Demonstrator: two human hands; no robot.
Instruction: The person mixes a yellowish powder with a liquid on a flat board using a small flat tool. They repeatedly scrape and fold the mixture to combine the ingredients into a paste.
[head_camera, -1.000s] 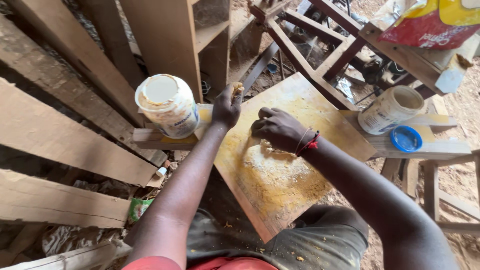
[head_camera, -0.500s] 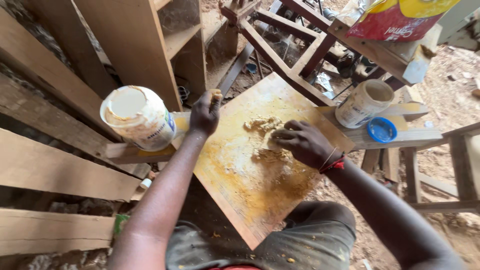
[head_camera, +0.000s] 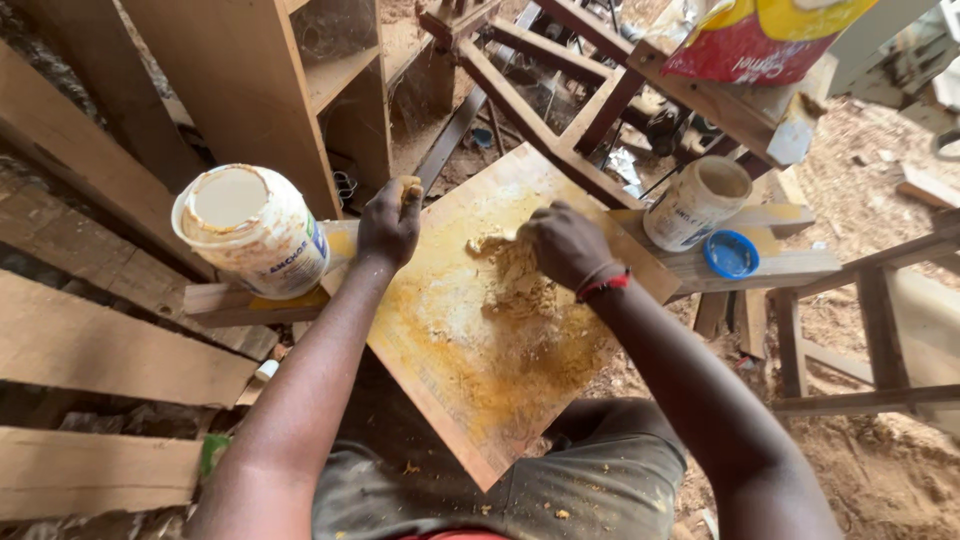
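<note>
One lump of yellowish paste (head_camera: 515, 275) lies on a square wooden board (head_camera: 480, 380) dusted with the same stuff, resting across the person's lap and a plank (head_camera: 790, 268). The setting is a dirt-floored workshop of raw timber frames. The right hand (head_camera: 567, 243) presses on the paste, its grip curled loosely over it. The left hand (head_camera: 388, 222) pinches the board's far edge, grip closed. Just left of that stands a smeared white tub (head_camera: 252, 230); right of the right hand, an open jar (head_camera: 697, 203) and blue lid (head_camera: 731, 254).

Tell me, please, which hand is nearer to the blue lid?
Right. The right hand works the yellow paste just left of the blue lid; the left hand grips the board's far edge.
</note>
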